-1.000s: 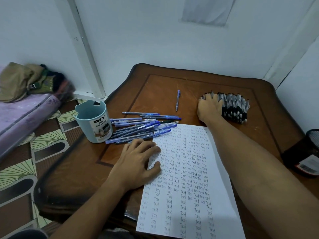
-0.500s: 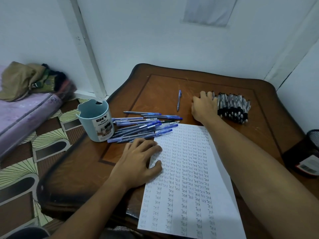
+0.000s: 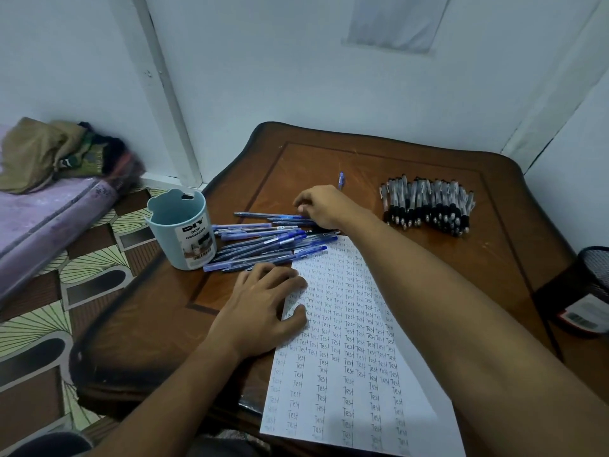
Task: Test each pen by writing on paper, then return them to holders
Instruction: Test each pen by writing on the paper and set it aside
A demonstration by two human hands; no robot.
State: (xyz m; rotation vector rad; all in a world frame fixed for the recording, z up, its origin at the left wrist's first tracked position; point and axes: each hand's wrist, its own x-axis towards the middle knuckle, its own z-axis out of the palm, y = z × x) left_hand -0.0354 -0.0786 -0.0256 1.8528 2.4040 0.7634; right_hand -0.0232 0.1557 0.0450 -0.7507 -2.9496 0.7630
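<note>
A white paper [image 3: 356, 341] covered with rows of "Test" lies on the brown wooden table [image 3: 329, 156]. My left hand [image 3: 263, 305] rests flat on the paper's left edge. A loose pile of blue pens [image 3: 263, 245] lies between the paper and a light blue cup holder [image 3: 181, 232], which looks empty. My right hand [image 3: 321, 206] is over the far end of that pile, with its fingers bent down onto the top pens; a grip cannot be made out. A single blue pen [image 3: 341, 179] lies just behind it. Several black-grip pens [image 3: 428, 206] lie in a row at the right.
A black mesh holder [image 3: 590, 285] stands off the table's right edge. White walls close in behind and to the right. To the left are a patterned floor, a purple mattress [image 3: 39, 219] and a heap of clothes [image 3: 59, 150].
My right hand has left the row of black-grip pens and moved left to the blue pen pile. My left hand has stayed on the paper.
</note>
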